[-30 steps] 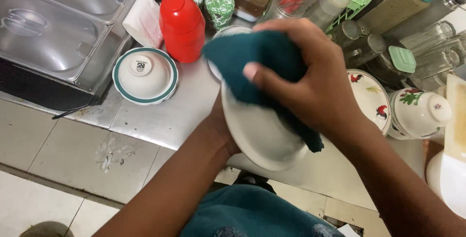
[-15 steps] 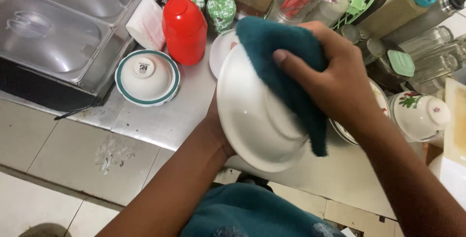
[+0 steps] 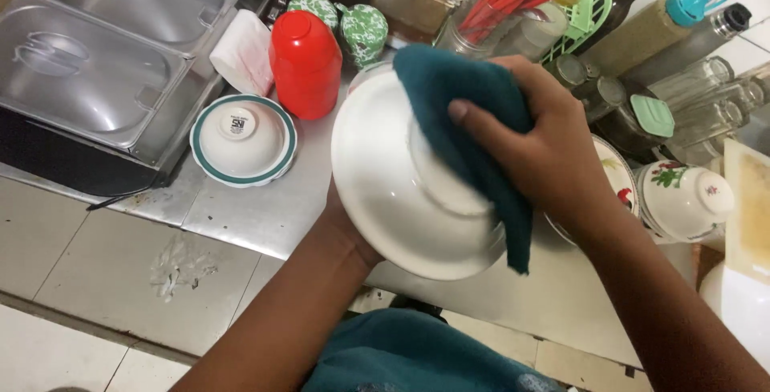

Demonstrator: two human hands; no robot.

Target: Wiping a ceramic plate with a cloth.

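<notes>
Cloth (image 3: 473,131) shifted toward bowl (image 3: 393,191) centre; right hand (image 3: 545,147) clamps cloth; left hand (image 3: 341,215) grips bowl.

Red jar (image 3: 305,63) beside an upturned green-rimmed bowl (image 3: 243,138), perhaps touching.

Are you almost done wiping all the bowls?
Maybe done: one green-rimmed bowl lies upside down on the steel counter. In hand: the left hand holds a white bowl from underneath while the right hand presses a teal cloth on its outside. Maybe left: patterned dishes at the right.
</notes>
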